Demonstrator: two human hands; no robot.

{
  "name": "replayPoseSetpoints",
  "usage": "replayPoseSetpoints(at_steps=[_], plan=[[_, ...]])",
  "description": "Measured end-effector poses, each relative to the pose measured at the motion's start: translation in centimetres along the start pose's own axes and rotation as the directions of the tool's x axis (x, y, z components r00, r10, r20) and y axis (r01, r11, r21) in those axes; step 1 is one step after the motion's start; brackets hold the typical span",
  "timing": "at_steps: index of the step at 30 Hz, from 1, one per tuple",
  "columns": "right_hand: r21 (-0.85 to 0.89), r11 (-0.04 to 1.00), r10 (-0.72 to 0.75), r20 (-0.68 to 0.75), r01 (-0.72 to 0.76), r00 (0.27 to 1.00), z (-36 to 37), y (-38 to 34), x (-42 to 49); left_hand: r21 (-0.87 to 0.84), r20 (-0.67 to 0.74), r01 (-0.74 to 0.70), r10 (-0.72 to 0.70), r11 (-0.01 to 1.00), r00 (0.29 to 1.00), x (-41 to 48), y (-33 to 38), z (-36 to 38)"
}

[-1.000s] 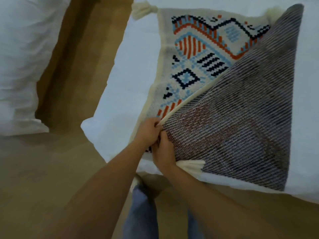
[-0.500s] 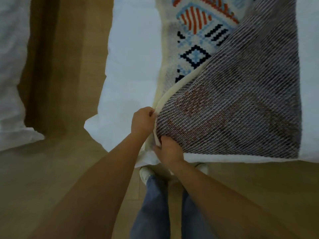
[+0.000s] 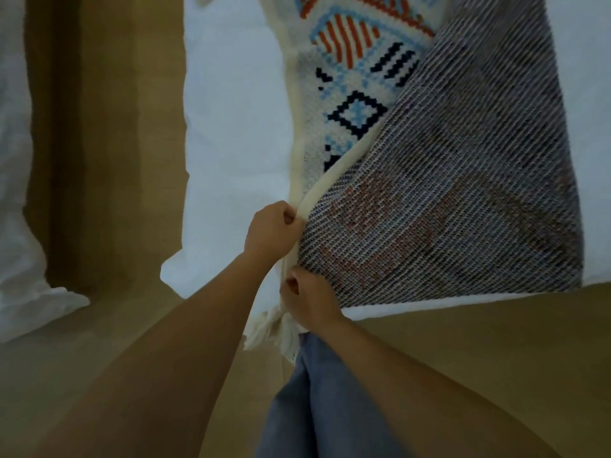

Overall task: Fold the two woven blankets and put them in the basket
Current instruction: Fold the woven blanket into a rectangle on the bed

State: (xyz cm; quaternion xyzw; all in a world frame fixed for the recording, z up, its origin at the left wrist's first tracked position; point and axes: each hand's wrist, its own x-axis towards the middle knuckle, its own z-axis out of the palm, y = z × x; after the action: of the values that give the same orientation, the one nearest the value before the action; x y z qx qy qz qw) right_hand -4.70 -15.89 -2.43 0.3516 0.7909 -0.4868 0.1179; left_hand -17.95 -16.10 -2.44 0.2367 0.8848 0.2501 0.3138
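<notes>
A woven blanket (image 3: 463,206) lies on the white bed, cream-edged, with an orange, blue and black pattern. One part is turned over, so its dark striped underside faces up. My left hand (image 3: 269,233) pinches the cream edge at the blanket's near left side. Just below it, my right hand (image 3: 309,297) grips the near corner at the bed's edge. A cream tassel (image 3: 274,330) hangs down beside that hand. No second blanket and no basket appear in view.
The white bed (image 3: 231,133) fills the middle and right, its near edge running by my hands. Wooden floor (image 3: 109,127) lies left of it and in front. Another white bedding mass (image 3: 16,193) sits at far left. My jeans-clad legs (image 3: 317,401) stand below the hands.
My hands have slid apart along the blanket's near left edge, the left one higher, the right one at the corner. The tassels now hang off the bed's edge. The camera has tilted down.
</notes>
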Motion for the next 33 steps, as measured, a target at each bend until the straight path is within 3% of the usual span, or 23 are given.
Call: replayPoseSetpoints(at_steps=[5,9,14,20,25,33], plan=[[-0.072,0.992,-0.110,-0.090,0.104,0.990,-5.3,-2.6,3.6,0.067,0.125,-0.005,-0.004,0.998,0.992,3.3,3.6,-3.2],[0.032,0.999,0.006,-0.203,0.001,0.979,-8.2,-4.5,5.7,0.174,0.275,-0.106,0.055,0.979,0.960,5.3,6.3,-6.6],[0.055,0.994,0.105,-0.295,-0.093,0.950,-9.3,-7.7,10.0,0.163,0.308,-0.241,0.183,0.957,0.934,8.6,7.3,-10.0],[0.166,0.956,0.293,-0.496,-0.242,0.817,-7.1,-11.6,14.1,0.174,0.384,-0.329,0.244,0.928,0.891,12.8,4.1,-14.6],[0.251,0.915,0.403,-0.591,-0.315,0.699,-4.9,-16.2,17.3,0.247,0.468,-0.461,0.312,0.852,0.827,17.3,0.2,-20.1],[0.302,0.908,0.419,-0.636,-0.291,0.648,-5.5,-21.9,21.0,0.429,0.522,-0.637,0.400,0.640,0.753,23.2,0.0,-24.9]])
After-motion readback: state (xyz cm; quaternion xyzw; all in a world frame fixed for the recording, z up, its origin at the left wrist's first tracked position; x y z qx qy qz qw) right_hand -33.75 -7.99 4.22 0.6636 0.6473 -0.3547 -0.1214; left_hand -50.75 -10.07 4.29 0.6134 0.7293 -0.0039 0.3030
